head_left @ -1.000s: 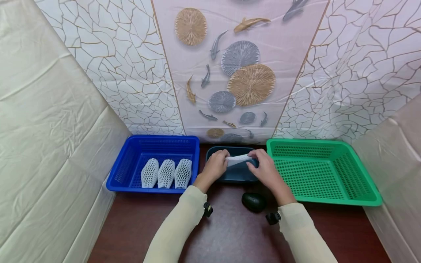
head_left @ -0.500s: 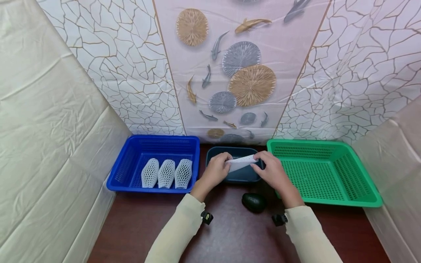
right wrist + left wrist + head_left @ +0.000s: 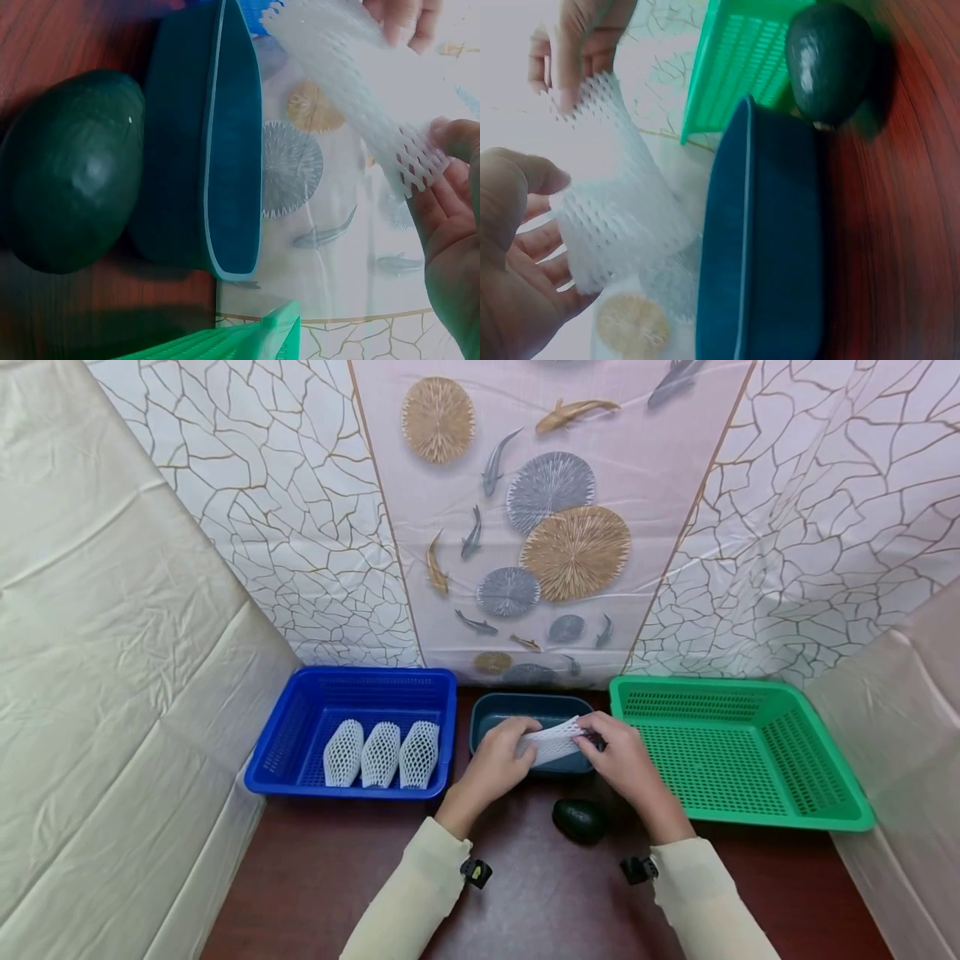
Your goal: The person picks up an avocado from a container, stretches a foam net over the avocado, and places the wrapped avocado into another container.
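Note:
Between my two hands hangs a white foam fruit net [image 3: 553, 743], a flattened mesh sleeve, held above the dark teal bin [image 3: 487, 703]. My left hand [image 3: 498, 755] grips one end between thumb and fingers. At the other end, my right hand [image 3: 617, 748] pinches the mesh edge, seen close up in the right wrist view with its thumb on the net [image 3: 416, 161]. A dark green avocado [image 3: 580, 821] lies on the table in front of the bin, below the hands and touched by neither.
To the left stands a blue basket [image 3: 442, 735] with three net-wrapped pieces [image 3: 380, 755] in a row. On the right is a green basket [image 3: 750, 760]. Fabric walls rise behind and at both sides of the brown table [image 3: 525, 910].
Both hands have come slightly lower and nearer with the foam net. Its mesh now shows more spread between them. The avocado and baskets have stayed put.

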The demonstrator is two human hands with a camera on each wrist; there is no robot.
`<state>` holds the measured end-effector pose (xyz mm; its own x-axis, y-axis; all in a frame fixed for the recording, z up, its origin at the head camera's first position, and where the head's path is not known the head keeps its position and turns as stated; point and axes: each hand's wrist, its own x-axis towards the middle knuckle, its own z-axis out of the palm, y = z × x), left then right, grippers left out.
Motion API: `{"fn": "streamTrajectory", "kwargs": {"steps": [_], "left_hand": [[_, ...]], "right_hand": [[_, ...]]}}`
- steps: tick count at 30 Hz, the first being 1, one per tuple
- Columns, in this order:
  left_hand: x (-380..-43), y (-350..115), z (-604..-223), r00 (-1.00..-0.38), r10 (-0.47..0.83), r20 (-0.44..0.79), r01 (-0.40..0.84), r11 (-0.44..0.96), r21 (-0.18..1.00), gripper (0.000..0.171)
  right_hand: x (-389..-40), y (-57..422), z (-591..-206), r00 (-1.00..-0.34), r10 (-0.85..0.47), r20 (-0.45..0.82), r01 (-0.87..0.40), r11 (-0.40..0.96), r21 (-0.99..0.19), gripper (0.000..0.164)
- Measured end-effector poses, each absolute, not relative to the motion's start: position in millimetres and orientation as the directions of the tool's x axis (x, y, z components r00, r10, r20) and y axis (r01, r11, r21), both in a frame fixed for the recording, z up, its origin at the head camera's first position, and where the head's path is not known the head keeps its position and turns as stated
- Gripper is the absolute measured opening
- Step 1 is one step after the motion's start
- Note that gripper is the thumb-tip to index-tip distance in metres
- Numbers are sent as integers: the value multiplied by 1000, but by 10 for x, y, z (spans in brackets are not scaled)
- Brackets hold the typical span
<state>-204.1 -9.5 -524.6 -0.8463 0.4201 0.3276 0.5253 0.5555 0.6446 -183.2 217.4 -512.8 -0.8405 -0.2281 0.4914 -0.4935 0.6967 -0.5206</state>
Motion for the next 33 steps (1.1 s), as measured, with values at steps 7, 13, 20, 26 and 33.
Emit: {"fn": "streamTrajectory", "kwargs": {"steps": [7, 13, 20, 26, 33], "left_hand": [[-1902, -6, -5159, -778, 417, 470, 627, 556, 545, 21], [-1880, 38, -5129, -738, 365, 567, 671, 492, 555, 13], [-1886, 26, -5096, -759, 335, 559, 649, 461, 605, 15], [-1895, -11, -5052, -779, 327, 535, 626, 451, 636, 14], [-1902, -37, -5025, -800, 357, 482, 600, 471, 646, 13]], "right_hand": [[-1771, 2102, -5094, -827, -245, 506, -514, 696, -502, 20], [-1728, 2087, -5048, -804, -282, 523, -551, 685, -478, 25], [-1685, 2121, -5025, -835, -302, 460, -526, 684, -506, 32], [-1660, 2140, -5044, -871, -338, 356, -485, 708, -513, 24], [-1632, 2158, -5042, -731, -441, 521, -671, 604, -430, 25]]}}
